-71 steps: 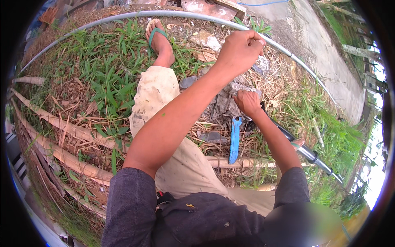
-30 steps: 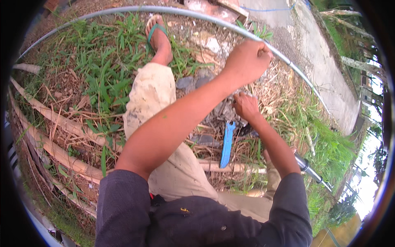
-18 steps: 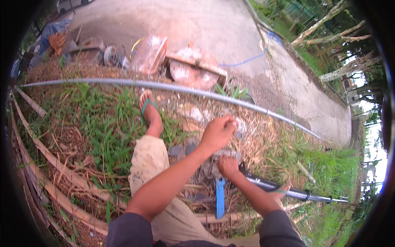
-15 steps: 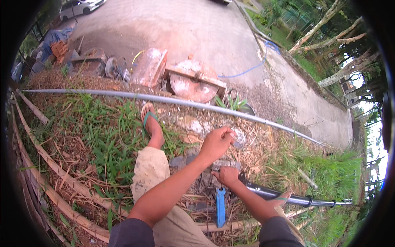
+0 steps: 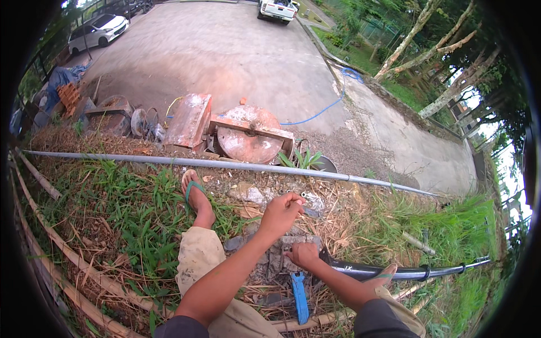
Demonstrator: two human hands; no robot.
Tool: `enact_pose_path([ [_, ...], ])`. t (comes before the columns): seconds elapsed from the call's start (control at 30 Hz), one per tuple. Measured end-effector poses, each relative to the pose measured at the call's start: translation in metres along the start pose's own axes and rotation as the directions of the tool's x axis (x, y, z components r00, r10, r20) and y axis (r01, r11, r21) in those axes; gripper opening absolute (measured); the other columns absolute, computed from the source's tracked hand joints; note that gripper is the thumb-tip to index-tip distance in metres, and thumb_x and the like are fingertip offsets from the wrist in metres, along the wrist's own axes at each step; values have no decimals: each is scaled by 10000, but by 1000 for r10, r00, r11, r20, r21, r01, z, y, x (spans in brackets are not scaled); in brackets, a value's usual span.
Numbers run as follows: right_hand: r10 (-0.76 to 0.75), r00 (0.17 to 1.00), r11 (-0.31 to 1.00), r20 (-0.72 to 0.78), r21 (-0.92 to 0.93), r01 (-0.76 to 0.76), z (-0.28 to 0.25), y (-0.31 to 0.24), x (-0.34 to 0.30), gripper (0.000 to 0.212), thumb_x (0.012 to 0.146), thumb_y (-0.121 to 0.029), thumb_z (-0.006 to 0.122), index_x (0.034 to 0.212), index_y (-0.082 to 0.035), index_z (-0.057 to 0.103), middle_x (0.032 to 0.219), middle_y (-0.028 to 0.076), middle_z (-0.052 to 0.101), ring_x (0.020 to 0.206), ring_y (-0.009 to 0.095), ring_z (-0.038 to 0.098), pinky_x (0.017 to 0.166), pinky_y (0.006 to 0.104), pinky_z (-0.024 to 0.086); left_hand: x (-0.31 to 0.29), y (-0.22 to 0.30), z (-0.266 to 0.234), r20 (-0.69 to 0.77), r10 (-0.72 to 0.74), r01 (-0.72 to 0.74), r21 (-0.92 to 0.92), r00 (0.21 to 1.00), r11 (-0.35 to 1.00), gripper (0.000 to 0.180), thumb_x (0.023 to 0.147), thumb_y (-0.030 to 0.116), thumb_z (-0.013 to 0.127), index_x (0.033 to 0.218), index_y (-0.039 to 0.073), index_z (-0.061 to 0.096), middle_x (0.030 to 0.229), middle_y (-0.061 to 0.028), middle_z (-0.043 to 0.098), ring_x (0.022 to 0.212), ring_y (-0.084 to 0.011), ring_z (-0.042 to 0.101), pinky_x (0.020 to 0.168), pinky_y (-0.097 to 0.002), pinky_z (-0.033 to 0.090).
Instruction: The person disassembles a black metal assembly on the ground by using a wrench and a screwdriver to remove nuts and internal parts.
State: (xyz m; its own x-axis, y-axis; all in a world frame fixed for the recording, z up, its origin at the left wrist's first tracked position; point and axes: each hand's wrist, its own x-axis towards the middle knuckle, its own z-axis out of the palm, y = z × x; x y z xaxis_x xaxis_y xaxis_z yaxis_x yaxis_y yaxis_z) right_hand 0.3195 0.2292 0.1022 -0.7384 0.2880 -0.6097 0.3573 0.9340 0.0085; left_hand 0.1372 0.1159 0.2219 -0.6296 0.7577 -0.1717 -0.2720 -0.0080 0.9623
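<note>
My left hand is raised in front of me, thumb and fingers pinched together. A tiny pale spot shows at the fingertips; what it is cannot be made out. Lower and to the right, my right hand is closed against a rough grey block, thumb pointing left; anything inside the fingers is hidden. Beside this hand begins a thick black pipe that runs off to the right. Below it, a blue flat tool with a notched upper end lies on dry stalks.
A long grey pipe crosses the ground ahead. Beyond it stand a rusty machine with a round disc and a reddish metal box. A blue hose trails over the paving. Bamboo poles lie at left; grass grows on both sides.
The view has tilted up, bringing more paving and a white pickup into sight. My left hand remains pinched and my right hand stays closed at the block.
</note>
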Motion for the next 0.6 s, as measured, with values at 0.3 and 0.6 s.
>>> enact_pose_path([
  [0.3,-145,958,987,-248,-107,121,24,5,-5,393,966,-440,629,1031,-63,719,982,181,746,975,350,714,885,535,486,0,-3,-1,7,9,-9,-8,1000,1000,214,1039,130,557,1135,-15,680,930,-83,712,822,-118,656,750,-277,546],
  [0.6,-223,919,956,-326,-257,141,59,27,18,343,932,-421,670,974,-81,689,964,148,742,929,334,708,832,487,488,4,-6,9,16,56,-55,-55,998,997,224,1040,155,566,1116,-16,688,906,-87,723,790,-126,666,728,-289,545],
])
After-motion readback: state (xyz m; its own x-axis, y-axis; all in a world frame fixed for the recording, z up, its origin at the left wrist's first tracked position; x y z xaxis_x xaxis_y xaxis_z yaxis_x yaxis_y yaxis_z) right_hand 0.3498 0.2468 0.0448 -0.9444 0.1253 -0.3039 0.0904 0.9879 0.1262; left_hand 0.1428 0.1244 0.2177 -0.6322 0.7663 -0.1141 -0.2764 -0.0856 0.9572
